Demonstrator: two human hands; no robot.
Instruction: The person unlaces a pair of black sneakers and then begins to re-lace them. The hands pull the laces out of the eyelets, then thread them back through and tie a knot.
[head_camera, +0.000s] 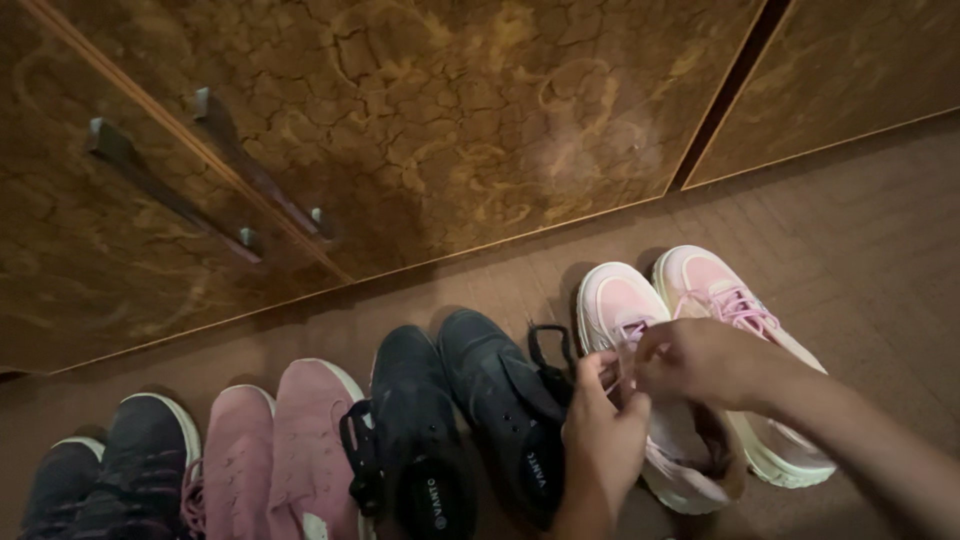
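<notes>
Head view, looking down at a row of shoes along the foot of a dark burl-patterned wardrobe (420, 130); both hands at work on the left shoe of a pale pink sneaker pair (620, 310), which stands on the brown floor (880, 230) second from the right end of the row, toes toward the wardrobe doors. Left hand (600, 430) curled nearly closed, fingertips pinching a pink lace (628, 345) above the shoe's tongue; right hand (700, 360) likewise curled, thumb and forefinger nipped on the lace from the other side; the two hands almost touching. The other pink sneaker (740, 310) sits just beside, its lace already in a bow.

Handling, as a judgement: lace is thin, soft and limp, likely to slip unless pinched near the eyelets; the shoe itself looks light, with a padded upper and a stiff thick white sole, best steadied at the heel collar or sole edge.

To the left: a black sneaker pair (450, 400) with loose straps, a dusty-pink pair (280, 450), then a dark pair (110, 470) cut by the frame edge.

Hard to make out: the left hand hides the heel opening and much of the lace; whether a knot is formed cannot be told; dim light muddies the colours; two metal door handles (200, 170) show, the wardrobe's top is out of frame.
</notes>
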